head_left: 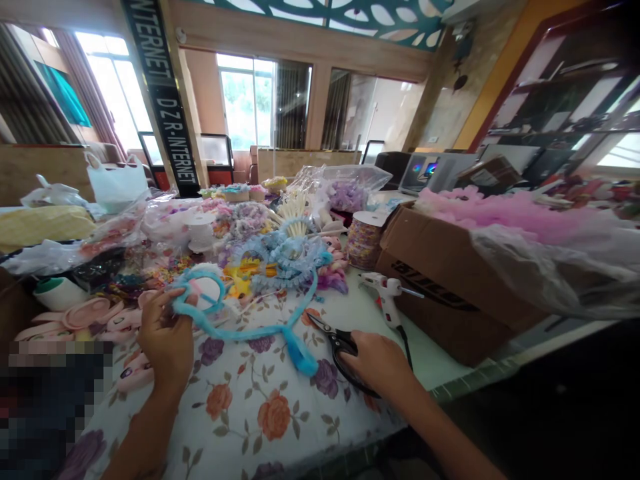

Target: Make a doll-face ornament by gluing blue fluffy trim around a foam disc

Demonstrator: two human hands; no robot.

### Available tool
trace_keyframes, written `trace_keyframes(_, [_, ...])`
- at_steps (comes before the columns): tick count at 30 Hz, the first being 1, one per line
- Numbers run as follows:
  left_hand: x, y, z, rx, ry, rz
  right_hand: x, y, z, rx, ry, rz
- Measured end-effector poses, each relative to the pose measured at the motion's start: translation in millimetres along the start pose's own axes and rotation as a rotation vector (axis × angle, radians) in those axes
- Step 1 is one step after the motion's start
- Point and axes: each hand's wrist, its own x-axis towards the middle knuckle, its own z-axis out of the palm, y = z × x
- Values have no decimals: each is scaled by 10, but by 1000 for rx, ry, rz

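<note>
My left hand [167, 333] pinches a looped piece of light blue fuzzy cord [210, 331] at the left of the floral cloth. The cord trails right along the cloth, with one folded blue end [300, 353] near the middle and another stretch running up to a blue ruffled bundle [280, 257]. At the right, the fingers of my right hand [377, 363] are closed round the black handles of a pair of scissors [340, 343]. The blades lie low over the cloth, pointing up and left, slightly apart, near the folded end. Yellow star-shaped pieces [240, 283] lie beyond the loop.
A white glue gun [387, 293] with a cable stands right of the scissors, beside a cardboard box [440, 280] topped with pink tulle. Spools, including a multicoloured ribbon spool [367, 240], plastic bags and pale doll-like heads [80, 313] crowd the back and left.
</note>
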Motion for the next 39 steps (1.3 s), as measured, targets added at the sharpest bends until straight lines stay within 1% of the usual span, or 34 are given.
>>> trace_keyframes(3, [-23,78,39,0,76,45,115,-17,42,24,35,-9])
trace_keyframes(4, [-37,105,50,7,71,76,150,-27,52,33,66,-17])
trace_keyframes(6, [-77,152,69,39,32,158,186,-77,51,36,187,-61])
trace_keyframes(7, [-102,170,77,54,2,208,181,-129,36,39,269,-103])
trace_keyframes(9, [-158,189,88,74,-60,327,130,-304,-16,103,410,-244])
trace_keyframes(10, [-188,191,92,79,-87,395,92,-426,-49,182,436,-333])
trace_keyframes(11, [-217,190,94,82,-116,465,53,-568,-82,292,421,-428])
trace_keyframes(12, [-244,186,96,81,-146,530,20,-720,-111,416,380,-500])
trace_keyframes(13, [-269,181,96,77,-177,584,-3,-876,-134,527,308,-542])
trace_keyframes(15, [-303,172,94,63,-232,649,-12,-1155,-158,682,208,-551])
trace_keyframes(17, [-311,170,93,48,-256,661,7,-1342,-161,772,181,-561])
trace_keyframes(18, [-304,173,93,48,-256,656,15,-1391,-160,804,185,-579])
trace_keyframes(20, [-275,187,96,70,-238,623,16,-1401,-169,854,184,-625])
trace_keyframes(22, [-234,206,100,95,-193,564,14,-1311,-196,895,170,-630])
trace_keyframes(24, [-199,221,103,108,-141,484,58,-1157,-229,935,184,-570])
trace_keyframes(26, [-181,225,105,104,-114,413,175,-977,-249,917,264,-439])
trace_keyframes(27, [-180,225,106,96,-112,390,253,-891,-250,847,311,-367])
trace_keyframes(28, [-185,225,108,84,-120,376,331,-814,-245,725,341,-297])
trace_keyframes(30, [-208,230,116,41,-150,382,453,-704,-216,483,336,-218])
trace_keyframes(31, [-224,236,120,17,-180,392,484,-677,-194,447,323,-212])
trace_keyframes(32, [-242,246,125,-5,-216,404,493,-668,-169,484,311,-228])
trace_keyframes(33, [-261,257,128,-24,-253,414,482,-676,-141,587,309,-257])
trace_keyframes(35, [-300,284,131,-50,-323,423,428,-729,-82,870,321,-333])
trace_keyframes(37, [-335,308,128,-75,-392,413,371,-801,-30,1094,320,-377])
trace_keyframes(39, [-361,325,122,-103,-461,388,340,-862,3,1200,262,-398])
